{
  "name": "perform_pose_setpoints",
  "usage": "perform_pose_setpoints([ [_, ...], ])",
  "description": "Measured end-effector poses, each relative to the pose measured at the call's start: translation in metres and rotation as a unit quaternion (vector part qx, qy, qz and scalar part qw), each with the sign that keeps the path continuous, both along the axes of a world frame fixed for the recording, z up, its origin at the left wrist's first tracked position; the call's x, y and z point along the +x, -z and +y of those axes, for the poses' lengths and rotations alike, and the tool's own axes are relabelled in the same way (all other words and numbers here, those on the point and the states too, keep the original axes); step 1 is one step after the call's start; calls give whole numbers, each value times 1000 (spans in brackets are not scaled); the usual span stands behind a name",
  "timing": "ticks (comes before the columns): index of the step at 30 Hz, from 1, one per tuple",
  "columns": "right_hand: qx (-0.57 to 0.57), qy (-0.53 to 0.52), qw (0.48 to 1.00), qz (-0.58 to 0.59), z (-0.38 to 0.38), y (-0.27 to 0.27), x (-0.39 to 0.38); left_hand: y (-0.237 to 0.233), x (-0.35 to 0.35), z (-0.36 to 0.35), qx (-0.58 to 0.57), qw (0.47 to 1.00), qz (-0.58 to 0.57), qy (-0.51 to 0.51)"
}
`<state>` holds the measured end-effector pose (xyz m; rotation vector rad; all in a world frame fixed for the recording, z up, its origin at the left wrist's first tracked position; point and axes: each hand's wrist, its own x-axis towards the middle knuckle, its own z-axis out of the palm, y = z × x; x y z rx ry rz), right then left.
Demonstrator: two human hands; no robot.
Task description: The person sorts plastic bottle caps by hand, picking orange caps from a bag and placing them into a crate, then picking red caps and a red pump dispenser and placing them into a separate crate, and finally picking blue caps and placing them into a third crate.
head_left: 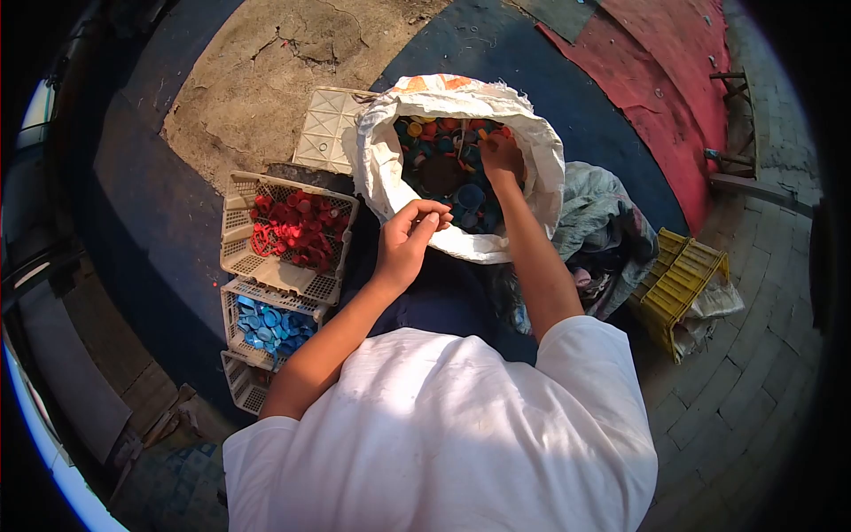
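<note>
A white woven sack stands open in front of me, with mixed coloured plastic caps inside. My right hand reaches into the sack at its right side, over the caps; its fingertips are too dark to make out. At the sack's near left rim, my left hand is closed, fingers curled towards the thumb, and what it holds, if anything, is too small to name. To the left, one crate contains red caps, and a crate below it has blue caps.
Below the blue caps is another crate. A pale crate lies behind the sack's left side. Right of the sack are a crumpled grey-green bag and yellow crates. A metal frame stands at far right.
</note>
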<state>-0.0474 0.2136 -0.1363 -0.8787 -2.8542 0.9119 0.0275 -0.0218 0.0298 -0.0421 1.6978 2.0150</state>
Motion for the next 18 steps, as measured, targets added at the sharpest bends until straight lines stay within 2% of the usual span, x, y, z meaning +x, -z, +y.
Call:
perform_pose_setpoints([
  [1, -121, 26, 992, 22, -8, -6, 10, 2, -5, 3, -18, 1000, 5, 21],
  [3, -352, 73, 930, 73, -21, -19, 23, 8, -15, 12, -57, 998, 8, 39],
  [5, -410, 54, 905, 100, -39, -60, 38, 17, -24, 24, -97, 995, 0, 28],
  [6, -405, 50, 904, 125, -49, -71, 47, 30, -29, 28, -23, 997, -80, -7],
  [7, -400, 47, 903, 150, -57, -77, 56, 29, -36, 33, -4, 990, -134, -34],
  [9, -290, -30, 928, 231, -67, -92, 75, 26, -44, 40, 108, 965, -229, -61],
  [12, -192, -80, 942, 262, -69, -108, 82, 40, -53, 33, 179, 952, -248, 0],
  [14, -160, -117, 945, 261, -65, -114, 84, 44, -53, 31, 164, 959, -233, 9],
  [17, -231, -143, 923, 271, -61, -122, 82, 43, -53, 30, 145, 967, -210, 7],
  [18, -298, -136, 917, 229, -57, -123, 82, 40, -53, 31, 141, 969, -202, 1],
])
